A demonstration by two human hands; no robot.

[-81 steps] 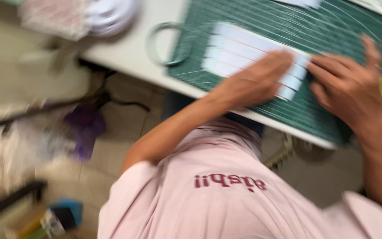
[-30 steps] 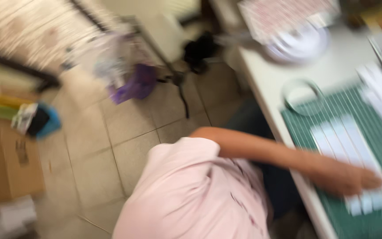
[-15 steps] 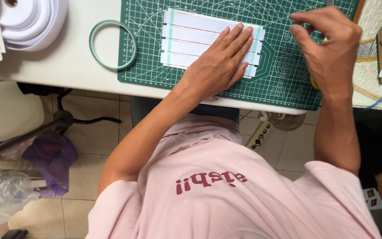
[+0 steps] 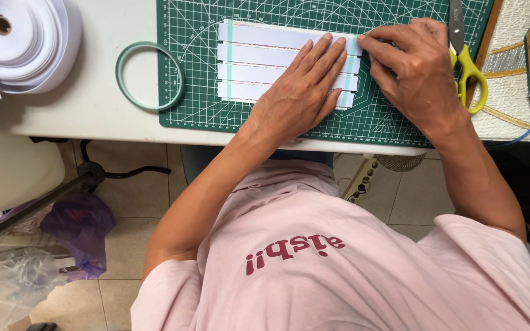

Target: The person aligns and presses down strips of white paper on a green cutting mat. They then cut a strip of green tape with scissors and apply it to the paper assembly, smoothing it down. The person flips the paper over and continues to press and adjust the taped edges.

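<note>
Fingers of left hand flat, spread open, pressing white paper strips on green cutting mat. Right hand curled, fingertips pinching strips' right end by teal tape line. Scissors just beside, tape ring left of mat.

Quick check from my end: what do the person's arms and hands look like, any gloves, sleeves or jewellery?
Both hands are bare: no gloves, rings or watch visible on the left hand or the right hand. Forearms are uncovered. The person wears a pale pink short-sleeved shirt with dark red lettering on the chest; its sleeves end near the upper arms.
</note>
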